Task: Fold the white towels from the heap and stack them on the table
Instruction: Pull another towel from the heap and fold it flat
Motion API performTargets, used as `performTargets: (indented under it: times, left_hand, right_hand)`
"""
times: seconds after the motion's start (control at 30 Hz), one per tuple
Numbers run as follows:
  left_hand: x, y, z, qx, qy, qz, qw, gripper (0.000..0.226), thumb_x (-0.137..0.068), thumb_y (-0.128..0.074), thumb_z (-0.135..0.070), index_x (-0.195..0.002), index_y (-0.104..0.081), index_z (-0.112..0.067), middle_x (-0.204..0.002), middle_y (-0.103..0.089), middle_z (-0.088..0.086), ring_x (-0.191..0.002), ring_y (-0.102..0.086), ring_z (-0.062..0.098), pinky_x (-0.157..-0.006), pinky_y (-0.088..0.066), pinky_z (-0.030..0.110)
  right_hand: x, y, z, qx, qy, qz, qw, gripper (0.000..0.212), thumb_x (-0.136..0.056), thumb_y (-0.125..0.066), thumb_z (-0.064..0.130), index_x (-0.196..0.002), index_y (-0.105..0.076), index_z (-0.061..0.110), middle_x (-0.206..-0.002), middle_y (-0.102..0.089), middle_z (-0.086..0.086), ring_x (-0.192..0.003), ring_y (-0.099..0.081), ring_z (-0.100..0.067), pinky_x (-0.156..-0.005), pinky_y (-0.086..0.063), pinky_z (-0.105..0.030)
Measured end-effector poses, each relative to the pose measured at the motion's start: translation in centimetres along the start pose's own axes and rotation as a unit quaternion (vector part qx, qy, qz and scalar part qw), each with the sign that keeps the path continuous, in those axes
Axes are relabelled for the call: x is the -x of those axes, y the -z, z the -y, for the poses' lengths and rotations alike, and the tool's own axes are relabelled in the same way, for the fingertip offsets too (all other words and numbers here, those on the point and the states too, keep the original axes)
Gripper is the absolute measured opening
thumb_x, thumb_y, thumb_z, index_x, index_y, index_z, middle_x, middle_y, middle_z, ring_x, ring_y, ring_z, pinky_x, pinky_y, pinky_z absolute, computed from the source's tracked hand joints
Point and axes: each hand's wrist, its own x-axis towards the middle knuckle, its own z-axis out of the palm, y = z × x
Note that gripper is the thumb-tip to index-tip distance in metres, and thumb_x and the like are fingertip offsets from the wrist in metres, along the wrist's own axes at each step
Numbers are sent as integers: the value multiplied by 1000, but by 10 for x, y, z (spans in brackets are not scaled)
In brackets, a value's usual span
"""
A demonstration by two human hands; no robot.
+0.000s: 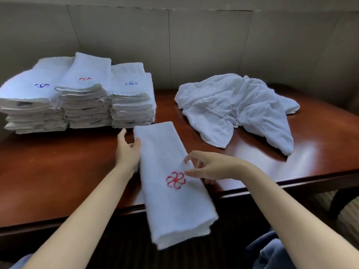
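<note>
A white towel point(171, 181) with a red embroidered flower lies folded into a long strip across the table's front edge, its near end hanging off. My left hand point(127, 150) touches the strip's left edge, fingers relaxed. Over the strip's right edge hovers my right hand point(206, 167), fingers spread and loosely bent, holding nothing. Three stacks of folded towels point(77, 98) stand at the back left. The loose heap of white towels point(239, 107) lies at the back right.
The dark wooden table point(58, 167) has a raised front edge running across the view. A panelled wall stands behind it. Carpet and a table leg show at the lower right, and blue fabric on my lap at the bottom.
</note>
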Motion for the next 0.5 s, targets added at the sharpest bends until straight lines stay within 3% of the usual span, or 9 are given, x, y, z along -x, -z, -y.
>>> performTargets:
  times: [0.1,0.17,0.23,0.3,0.37,0.43,0.5]
  left_hand:
    - [0,6,-8,-10,29,110,993,55,-96,-53,-27,-146,-32,-27,-136,-53,6,-112,-58,21,-93,-50,39]
    - [3,15,-19,-39,58,204,976,52,-95,-54,-29,-143,-32,-36,-125,-59,-2,-98,-65,15,-72,-56,31]
    - [5,28,-26,-56,106,288,950,58,-92,-59,-28,-139,-30,-46,-114,-63,-7,-89,-68,14,-62,-54,28]
    - [4,41,-27,-64,133,356,923,69,-87,-67,-20,-134,-28,-53,-116,-64,-5,-94,-69,16,-65,-57,31]
    - [3,49,-24,-73,126,401,904,75,-83,-69,-7,-135,-33,-47,-120,-62,-3,-100,-67,12,-72,-57,30]
    - [5,52,-20,-68,98,423,898,75,-81,-68,3,-137,-39,-39,-122,-59,-1,-101,-66,9,-75,-57,28]
    - [7,53,-15,-23,82,419,904,73,-80,-65,10,-134,-45,-34,-125,-57,3,-101,-67,10,-74,-56,28]
  right_hand:
    - [-10,-11,8,-132,-4,-52,990,47,-90,-60,33,-133,-40,29,-88,-56,3,-73,-60,-12,-70,-55,-27]
    - [-17,-13,12,-197,-13,-53,979,51,-91,-59,23,-137,-38,29,-92,-51,3,-80,-56,-8,-71,-53,-23]
    - [-22,-12,15,-275,-27,-32,961,51,-91,-56,9,-135,-41,30,-101,-51,-1,-82,-53,-10,-68,-47,-20]
    - [-26,-11,15,-370,-43,-8,928,52,-88,-51,-5,-127,-46,30,-115,-53,-16,-87,-53,-21,-75,-47,-27]
    - [-28,-9,14,-439,-42,17,897,53,-86,-46,-15,-119,-51,27,-120,-53,-21,-94,-55,-28,-82,-47,-34]
    - [-29,-9,13,-469,-27,39,882,51,-84,-43,-19,-111,-56,23,-113,-57,-15,-94,-60,-24,-74,-52,-28]
    - [-29,-11,13,-456,-17,33,889,50,-82,-44,-20,-107,-59,20,-106,-60,-11,-91,-60,-21,-66,-50,-23]
